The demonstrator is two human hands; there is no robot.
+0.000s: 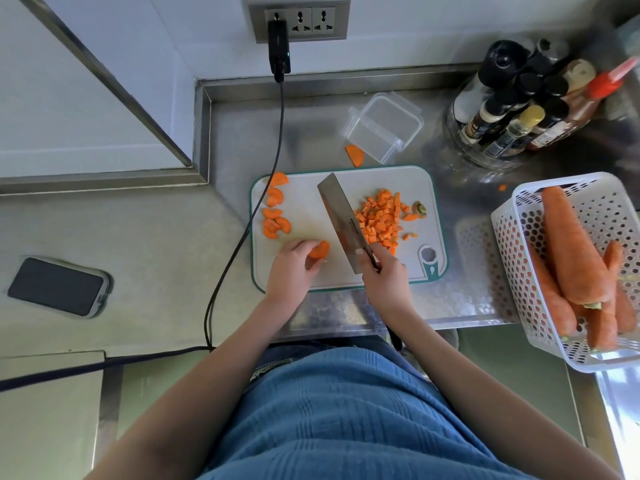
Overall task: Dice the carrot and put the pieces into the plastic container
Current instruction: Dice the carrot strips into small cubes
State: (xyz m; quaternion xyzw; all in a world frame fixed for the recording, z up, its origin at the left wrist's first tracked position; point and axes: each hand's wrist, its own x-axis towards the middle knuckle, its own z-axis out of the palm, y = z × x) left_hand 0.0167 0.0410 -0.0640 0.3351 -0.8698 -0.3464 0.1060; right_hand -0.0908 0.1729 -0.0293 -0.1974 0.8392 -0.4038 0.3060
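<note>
left hand (294, 263) pinches a carrot slice (319, 250); right hand (381, 271) grips the cleaver (341, 216); the blade may nick close fingertips.

A stainless-steel tabletop (311, 133) with a raised rear lip meets a white wall (415, 29). A grey triple socket panel (299, 19) sits on that wall, a black plug (278, 46) in its left outlet. Soft daylight glints off the steel.

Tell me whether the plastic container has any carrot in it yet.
Empty. The clear plastic container shows only the counter through its base; the diced carrot pile is on the cutting board.
</note>
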